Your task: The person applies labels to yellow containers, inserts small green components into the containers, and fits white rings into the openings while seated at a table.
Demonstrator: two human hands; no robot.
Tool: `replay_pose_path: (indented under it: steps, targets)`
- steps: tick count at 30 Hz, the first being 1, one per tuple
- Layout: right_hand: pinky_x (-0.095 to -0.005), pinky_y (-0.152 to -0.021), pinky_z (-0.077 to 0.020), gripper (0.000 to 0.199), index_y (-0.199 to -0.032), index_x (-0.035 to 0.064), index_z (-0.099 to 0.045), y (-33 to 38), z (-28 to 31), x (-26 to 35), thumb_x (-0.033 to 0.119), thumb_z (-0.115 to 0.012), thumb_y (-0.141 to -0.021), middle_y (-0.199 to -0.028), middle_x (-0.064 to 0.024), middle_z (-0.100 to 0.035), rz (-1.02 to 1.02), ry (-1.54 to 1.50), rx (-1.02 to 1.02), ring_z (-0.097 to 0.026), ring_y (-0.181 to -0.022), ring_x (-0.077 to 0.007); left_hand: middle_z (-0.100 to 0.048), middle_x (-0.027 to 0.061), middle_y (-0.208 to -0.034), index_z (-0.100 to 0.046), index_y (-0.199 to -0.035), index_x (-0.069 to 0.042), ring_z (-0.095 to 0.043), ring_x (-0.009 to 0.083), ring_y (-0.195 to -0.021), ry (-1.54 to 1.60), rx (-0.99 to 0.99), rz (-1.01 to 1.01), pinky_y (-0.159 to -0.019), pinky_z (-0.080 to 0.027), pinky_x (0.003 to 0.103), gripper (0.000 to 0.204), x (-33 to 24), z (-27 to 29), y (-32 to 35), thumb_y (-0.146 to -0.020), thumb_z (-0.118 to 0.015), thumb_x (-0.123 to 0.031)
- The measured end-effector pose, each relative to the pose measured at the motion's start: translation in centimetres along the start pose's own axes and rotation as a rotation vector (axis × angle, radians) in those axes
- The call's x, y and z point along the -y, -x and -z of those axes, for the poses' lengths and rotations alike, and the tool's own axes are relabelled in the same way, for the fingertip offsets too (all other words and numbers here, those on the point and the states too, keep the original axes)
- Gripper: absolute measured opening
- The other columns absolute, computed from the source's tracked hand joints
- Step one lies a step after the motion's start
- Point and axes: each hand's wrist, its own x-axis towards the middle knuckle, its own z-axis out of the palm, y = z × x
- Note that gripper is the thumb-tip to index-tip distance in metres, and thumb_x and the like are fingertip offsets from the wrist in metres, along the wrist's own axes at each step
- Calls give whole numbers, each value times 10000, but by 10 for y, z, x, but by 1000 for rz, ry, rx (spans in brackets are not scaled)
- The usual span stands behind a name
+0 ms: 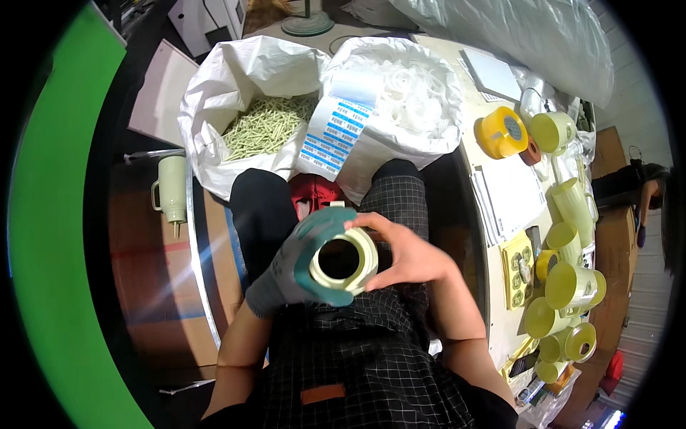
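Above my lap, a pale green tumbler (370,259) is held between both hands, its round mouth facing me and its inside dark. My left hand (300,264), in a grey and teal work glove, wraps around its left side. My bare right hand (411,254) grips the right side, fingers at the far rim and thumb at the near rim. The hands hide most of the tumbler's body.
Ahead stand a white sack of pale green straws (268,127) and a white sack of clear rings (414,96), with a label sheet (334,136) between. Right, a table holds several tumblers (569,284) and yellow tape (502,133). A handled tumbler (172,187) is at left.
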Motion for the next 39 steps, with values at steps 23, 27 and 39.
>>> replay_pose_path:
  steps: [23,27,39]
  targets:
    - [-358,-810,-580,271,-1111,53,-769,-45,101,28,146,-827,-864,-1029,-98,-777,28,459,-549,-714,-875,-175,-574,210,-1419,-460,-1494,72,-478,438,-1357,-434,-198,100,-1196,-350,557,998,-7,-31,-14,-751,-934,-398]
    - [-410,-814,-562,211,-930,104,-754,-11,30,36,206,-884,-799,-925,-34,-705,401,658,-261,-679,-936,-274,-597,211,-1333,-574,-1398,-1,-574,440,-1220,-678,-77,-53,-1034,-492,547,776,-19,-25,-28,-777,-899,-334]
    - [-478,-948,-488,493,-948,54,-721,2,-3,25,456,-887,-715,-1042,-88,-652,474,908,-154,-566,-1120,-324,-623,140,-1063,-722,-955,-67,-583,408,-1068,-623,83,118,-1018,-470,560,378,-9,-4,-16,-721,-881,-317]
